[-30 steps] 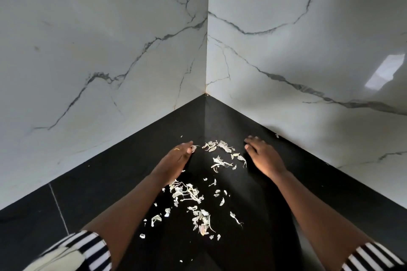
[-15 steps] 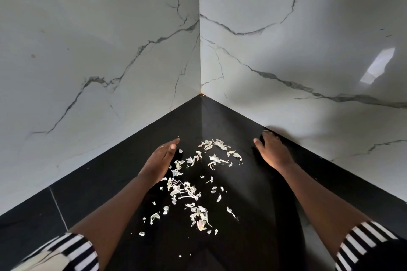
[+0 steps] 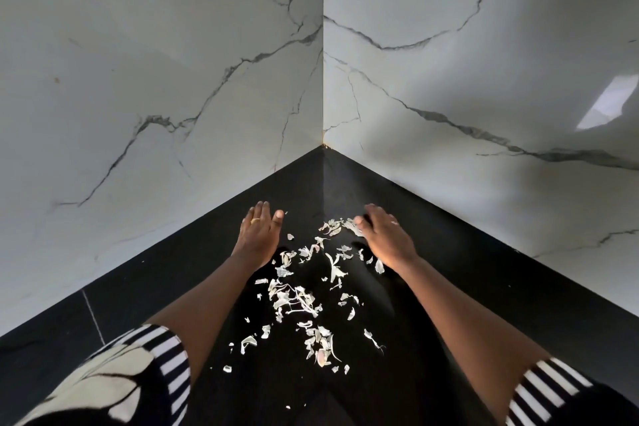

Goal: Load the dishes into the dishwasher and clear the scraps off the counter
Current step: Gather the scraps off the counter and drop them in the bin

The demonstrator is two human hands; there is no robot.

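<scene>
Scraps (image 3: 304,301) lie between flat left hand (image 3: 257,235) and right hand (image 3: 387,239) — fingers loose, holding nothing — flanking them, likely to sweep together on the worktop (image 3: 449,252).

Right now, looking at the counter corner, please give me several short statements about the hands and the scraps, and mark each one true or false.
1. The pale scraps lie scattered on a black counter. True.
2. The left hand wears a ring on one finger. True.
3. The right hand holds a plate. False: it holds no dish; its fingers rest at the far end of the scraps.
4. The walls behind the counter are white marble with dark veins. True.
5. All the scraps are gathered in one neat pile. False: they are spread loosely between the two forearms.
6. The left hand is closed in a fist. False: it is open and flat, beside the scraps.
</scene>
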